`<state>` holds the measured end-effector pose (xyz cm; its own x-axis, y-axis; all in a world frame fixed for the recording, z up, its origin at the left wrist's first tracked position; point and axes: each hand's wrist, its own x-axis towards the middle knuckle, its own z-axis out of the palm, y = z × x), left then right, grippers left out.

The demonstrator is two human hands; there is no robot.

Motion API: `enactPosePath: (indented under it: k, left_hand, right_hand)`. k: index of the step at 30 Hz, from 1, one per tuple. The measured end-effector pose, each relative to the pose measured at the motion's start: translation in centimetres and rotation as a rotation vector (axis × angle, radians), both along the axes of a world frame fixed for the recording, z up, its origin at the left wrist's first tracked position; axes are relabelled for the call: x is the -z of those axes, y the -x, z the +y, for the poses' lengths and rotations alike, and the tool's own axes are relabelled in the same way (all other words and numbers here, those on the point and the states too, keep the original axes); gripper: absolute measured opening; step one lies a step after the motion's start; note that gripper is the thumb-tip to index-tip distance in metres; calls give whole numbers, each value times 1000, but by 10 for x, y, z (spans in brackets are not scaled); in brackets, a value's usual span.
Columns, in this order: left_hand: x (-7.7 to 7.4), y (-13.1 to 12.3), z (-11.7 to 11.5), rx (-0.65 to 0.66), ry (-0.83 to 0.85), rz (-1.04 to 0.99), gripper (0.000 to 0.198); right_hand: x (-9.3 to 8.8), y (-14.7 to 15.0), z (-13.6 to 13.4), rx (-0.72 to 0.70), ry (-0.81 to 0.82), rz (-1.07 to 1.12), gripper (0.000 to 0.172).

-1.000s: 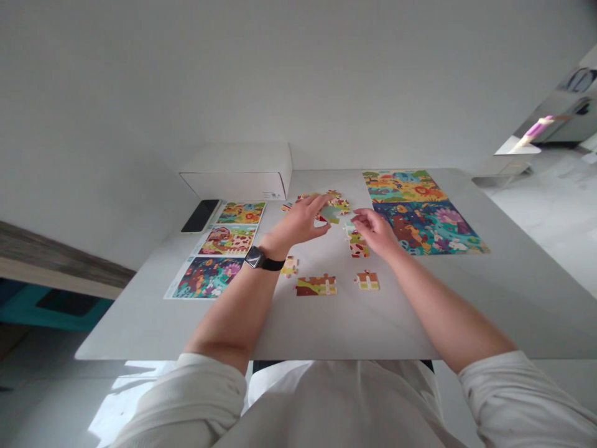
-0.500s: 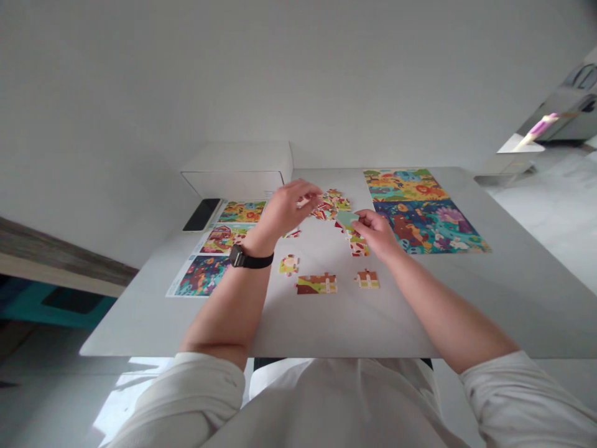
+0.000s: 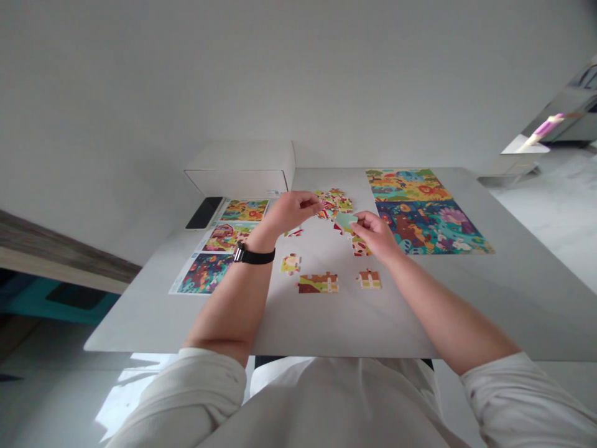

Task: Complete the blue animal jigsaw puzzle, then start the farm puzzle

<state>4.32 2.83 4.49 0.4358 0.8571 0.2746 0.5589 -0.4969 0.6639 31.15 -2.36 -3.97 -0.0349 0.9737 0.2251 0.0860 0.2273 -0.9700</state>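
The right hand [image 3: 375, 236] pinches a pale green puzzle piece [image 3: 346, 220]; the left hand [image 3: 291, 211], curled beside the pile of pieces [image 3: 334, 203], may or may not hold anything.

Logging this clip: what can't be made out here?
In the head view:
Pale green puzzle piece: right hand covers part of it.
Left hand: curled fingers hide whether it holds anything.
Heaped puzzle pieces: too small to tell apart.
White box label: too small to read.

A white cardboard box [image 3: 240, 177] stands just beside a black smartphone [image 3: 203, 213]
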Motion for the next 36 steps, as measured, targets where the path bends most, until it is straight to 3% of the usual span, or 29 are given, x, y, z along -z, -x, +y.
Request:
enactPosePath:
  k: [9,15,22,36]
  left_hand:
    - [8,-26,-10,141,85,32,28]
    - [9,-18,-4,37,160,18,32]
    - [9,-11,0,-43,199,24,31]
    - [15,-12,3,-80,212,58,30]
  right_hand:
    - [1,0,0,-32,17,-20,52]
    - [-1,-6,3,66,18,55,61]
    - [0,-13,7,196,-55,49,52]
    - [5,-17,11,210,-103,5,44]
